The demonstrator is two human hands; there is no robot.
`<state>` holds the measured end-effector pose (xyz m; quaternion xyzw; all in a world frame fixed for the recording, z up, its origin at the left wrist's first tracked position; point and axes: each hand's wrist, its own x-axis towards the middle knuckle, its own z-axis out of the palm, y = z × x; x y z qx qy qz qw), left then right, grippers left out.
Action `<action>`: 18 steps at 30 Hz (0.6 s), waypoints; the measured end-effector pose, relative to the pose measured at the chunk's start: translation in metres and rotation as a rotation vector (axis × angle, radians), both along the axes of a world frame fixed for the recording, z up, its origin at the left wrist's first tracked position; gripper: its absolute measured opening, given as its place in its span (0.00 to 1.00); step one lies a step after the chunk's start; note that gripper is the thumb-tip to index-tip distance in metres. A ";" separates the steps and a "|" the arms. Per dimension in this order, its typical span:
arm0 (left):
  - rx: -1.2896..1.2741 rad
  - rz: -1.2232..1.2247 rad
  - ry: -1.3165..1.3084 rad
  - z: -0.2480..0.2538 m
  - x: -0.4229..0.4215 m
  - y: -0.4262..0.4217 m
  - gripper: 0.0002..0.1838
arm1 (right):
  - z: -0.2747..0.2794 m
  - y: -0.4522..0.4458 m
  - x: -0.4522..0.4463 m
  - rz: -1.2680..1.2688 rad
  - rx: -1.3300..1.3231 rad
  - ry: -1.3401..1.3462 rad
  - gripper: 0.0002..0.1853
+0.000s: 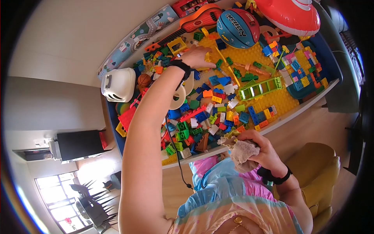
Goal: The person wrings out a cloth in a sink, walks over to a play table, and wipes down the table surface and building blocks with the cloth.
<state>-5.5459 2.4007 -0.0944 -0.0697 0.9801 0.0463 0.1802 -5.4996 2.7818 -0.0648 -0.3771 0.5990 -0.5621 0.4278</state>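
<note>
My left hand reaches over the far part of a toy table, fingers apart among loose bricks, close to a yellow open box piece. Whether its fingertips touch a yellow piece is hard to see. Closer to my body, my right hand grips a crumpled greyish cloth at the table's front edge. A yellowish-green item shows at the cloth's upper end; its shape is unclear. Several coloured bricks lie scattered between the two hands.
A blue and red ball, an orange toy guitar and a red inflatable sit at the back. A green ladder-like piece lies right of centre. A white helmet-like object is at the left. A dark cable hangs over the front edge.
</note>
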 end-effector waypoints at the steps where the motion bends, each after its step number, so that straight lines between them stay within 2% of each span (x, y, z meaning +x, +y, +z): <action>1: 0.105 0.055 -0.007 0.002 0.002 -0.004 0.44 | -0.001 0.001 0.001 -0.013 0.020 -0.019 0.24; 4: 0.199 0.266 -0.058 0.010 0.012 -0.011 0.43 | -0.005 -0.001 -0.001 -0.003 0.001 -0.002 0.23; 7: 0.266 0.276 -0.006 0.023 0.024 -0.019 0.43 | -0.001 -0.003 -0.001 0.009 -0.029 0.027 0.23; 10: 0.295 0.400 0.015 0.025 0.040 -0.035 0.43 | -0.001 -0.001 -0.001 0.012 -0.053 0.034 0.23; 11: 0.156 0.484 -0.120 0.033 0.050 -0.030 0.42 | -0.001 0.001 0.000 0.009 -0.054 0.027 0.23; 12: 0.194 0.407 -0.142 0.025 0.062 -0.039 0.42 | -0.003 0.003 0.000 0.008 -0.055 0.020 0.23; 14: 0.093 0.290 -0.107 0.020 0.082 -0.030 0.42 | -0.005 0.005 0.000 0.006 -0.058 0.014 0.24; 18: 0.051 0.326 -0.251 0.031 0.101 -0.012 0.42 | -0.005 0.008 0.000 0.021 -0.051 0.021 0.24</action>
